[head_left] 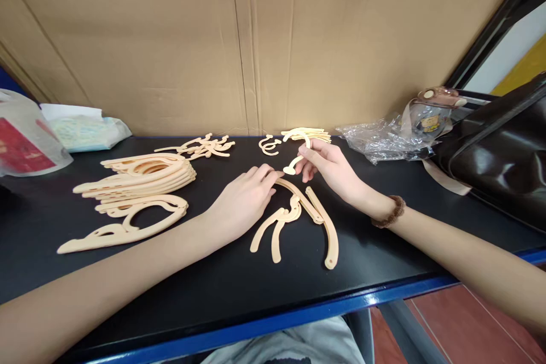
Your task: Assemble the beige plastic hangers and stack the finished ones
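A cream plastic hook (307,141) with a flat rounded end is pinched between the thumb and fingers of my right hand (326,165), raised above the table. My left hand (247,199) has its fingers curled together at the upper end of a curved cream hanger arm (301,198), partly hiding that end. A second curved arm (327,227) lies to the right, close to the first one's lower end. Below my left fingers rest shorter curved pieces (277,236) with rounded knobs, grouped together on the black table (205,290).
Stacked folding hangers (140,182) lie at the left. Behind them is a pile of small hooked pieces (205,147). Two hooks (268,145) and a bundle of strips (318,134) lie at the back. Clear plastic wrap (379,139), a bottle (430,116) and a dark bag (499,148) stand right.
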The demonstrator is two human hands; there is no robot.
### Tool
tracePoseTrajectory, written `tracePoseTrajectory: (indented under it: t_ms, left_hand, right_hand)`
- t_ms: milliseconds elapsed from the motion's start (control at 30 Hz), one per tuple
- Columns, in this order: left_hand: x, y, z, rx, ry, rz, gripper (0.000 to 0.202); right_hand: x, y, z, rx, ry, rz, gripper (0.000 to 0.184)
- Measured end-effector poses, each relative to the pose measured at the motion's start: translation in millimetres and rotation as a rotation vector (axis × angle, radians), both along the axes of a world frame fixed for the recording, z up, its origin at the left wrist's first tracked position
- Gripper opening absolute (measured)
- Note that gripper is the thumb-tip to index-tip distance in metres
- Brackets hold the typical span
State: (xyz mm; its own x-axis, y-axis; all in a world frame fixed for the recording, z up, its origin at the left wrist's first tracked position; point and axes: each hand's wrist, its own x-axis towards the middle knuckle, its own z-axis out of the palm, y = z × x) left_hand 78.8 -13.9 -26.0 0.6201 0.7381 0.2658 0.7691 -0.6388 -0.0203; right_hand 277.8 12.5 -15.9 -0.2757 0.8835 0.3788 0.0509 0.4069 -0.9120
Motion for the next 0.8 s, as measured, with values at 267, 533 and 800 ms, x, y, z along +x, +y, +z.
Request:
tracePoseTrajectory:
  t_ms: [267,533,800]
  left_hand:
    - [-6,9,-6.6,-0.023,-0.177,0.08,0.024]
    - [-6,10,3.1,-0.056,-0.891,0.11,0.016]
    - [-7,6,12.8,0.149,-1.062,0.019,0.011]
  right_hand:
    - [1,2,-0.9,0.02,-0.011,-0.004,0.026]
    - [3,0,2.4,-0.001,0.029,-0.011,0.027]
    - [3,-2,4.3,-0.115,0.042,0.049,0.027]
